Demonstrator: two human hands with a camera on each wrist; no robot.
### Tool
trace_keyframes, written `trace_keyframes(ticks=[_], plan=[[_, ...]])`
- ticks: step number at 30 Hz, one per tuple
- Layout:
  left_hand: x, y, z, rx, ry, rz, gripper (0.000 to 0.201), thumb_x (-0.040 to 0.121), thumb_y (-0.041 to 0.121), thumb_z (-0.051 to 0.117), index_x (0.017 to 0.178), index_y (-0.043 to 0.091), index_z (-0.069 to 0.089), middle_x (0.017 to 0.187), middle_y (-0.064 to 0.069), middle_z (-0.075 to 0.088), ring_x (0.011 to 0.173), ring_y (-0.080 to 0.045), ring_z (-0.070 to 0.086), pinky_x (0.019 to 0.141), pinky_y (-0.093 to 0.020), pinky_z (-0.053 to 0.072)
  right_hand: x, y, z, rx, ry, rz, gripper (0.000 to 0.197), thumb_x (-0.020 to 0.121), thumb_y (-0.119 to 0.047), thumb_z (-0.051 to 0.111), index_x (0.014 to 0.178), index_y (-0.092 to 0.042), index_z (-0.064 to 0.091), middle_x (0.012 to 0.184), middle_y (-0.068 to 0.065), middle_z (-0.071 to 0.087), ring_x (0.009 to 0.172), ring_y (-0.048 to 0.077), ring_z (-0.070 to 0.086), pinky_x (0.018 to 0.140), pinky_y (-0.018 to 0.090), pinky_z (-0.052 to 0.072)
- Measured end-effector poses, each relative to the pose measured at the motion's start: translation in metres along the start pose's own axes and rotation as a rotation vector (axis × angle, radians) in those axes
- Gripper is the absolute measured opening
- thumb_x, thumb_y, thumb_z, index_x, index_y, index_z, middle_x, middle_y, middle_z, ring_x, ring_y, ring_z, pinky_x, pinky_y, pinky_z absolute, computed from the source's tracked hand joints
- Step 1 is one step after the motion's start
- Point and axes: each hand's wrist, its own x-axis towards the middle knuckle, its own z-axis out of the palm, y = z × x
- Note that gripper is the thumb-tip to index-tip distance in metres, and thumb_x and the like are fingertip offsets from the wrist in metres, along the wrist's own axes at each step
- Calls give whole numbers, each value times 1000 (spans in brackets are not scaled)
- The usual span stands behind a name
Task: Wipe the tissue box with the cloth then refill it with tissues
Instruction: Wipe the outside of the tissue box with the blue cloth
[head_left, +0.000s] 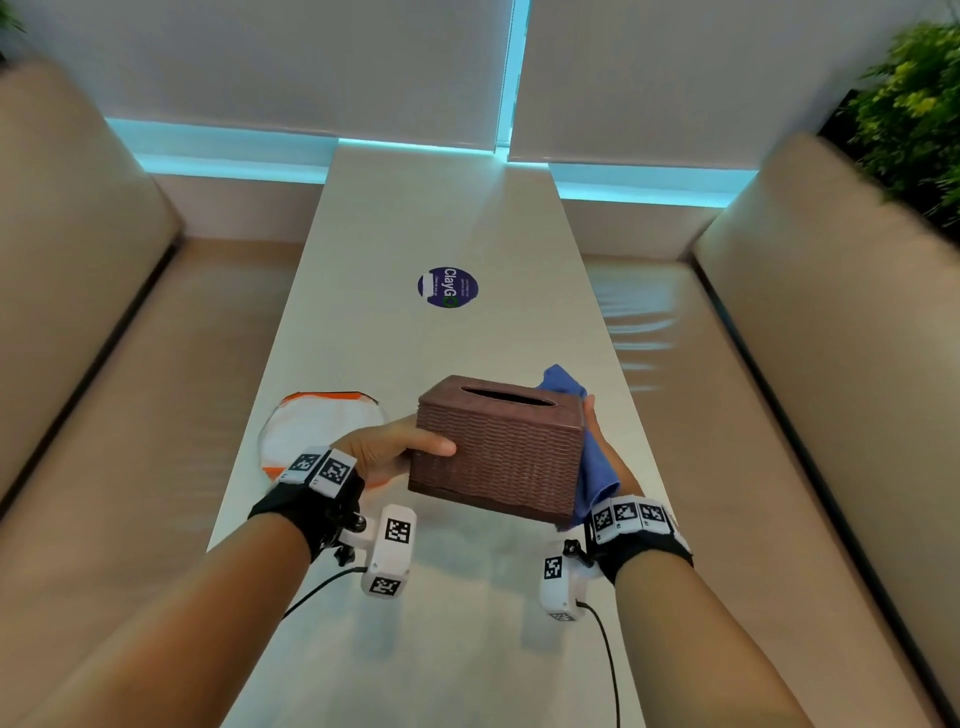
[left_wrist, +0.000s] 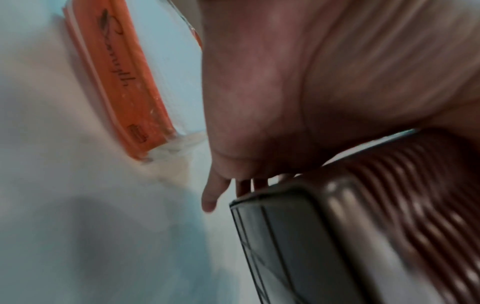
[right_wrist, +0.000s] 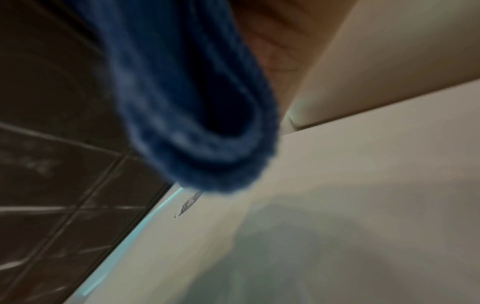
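Note:
A brown woven tissue box (head_left: 498, 452) with an empty slot on top is lifted off the white table (head_left: 447, 649). My left hand (head_left: 395, 449) grips its left end, thumb across the front face; the left wrist view shows the palm (left_wrist: 285, 102) over the box (left_wrist: 389, 226) and its dark base. My right hand (head_left: 597, 441) holds a blue cloth (head_left: 592, 467) against the box's right side. The cloth sticks up behind the box and hangs down by the wrist. In the right wrist view the folded cloth (right_wrist: 187, 102) hangs beside the box's base (right_wrist: 52, 144).
A tissue pack (head_left: 311, 426) in clear wrap with orange edges lies on the table to the left, just behind my left hand; it also shows as the tissue pack (left_wrist: 116, 82). A round blue sticker (head_left: 448, 287) sits farther up the table. Beige bench seats (head_left: 779, 415) flank both sides.

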Motion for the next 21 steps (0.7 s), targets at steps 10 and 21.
trace_keyframes(ticks=[10, 21], plan=[[12, -21, 7, 174, 127, 178, 104, 53, 13, 83, 138, 34, 27, 135, -2, 50, 121, -11, 53, 94, -24, 48, 22, -7, -6, -580, -163, -502, 26, 91, -49, 49, 98, -28, 63, 104, 10, 69, 94, 25, 64, 89, 41, 52], [28, -44, 4, 652, 346, 179, 153, 39, 53, 79, 148, 16, -21, 151, -8, 11, 143, -19, 10, 119, -42, 15, -11, -49, 15, -940, -217, -686, 49, 94, -37, 52, 138, -17, 46, 141, 7, 50, 128, 27, 47, 98, 35, 40]])
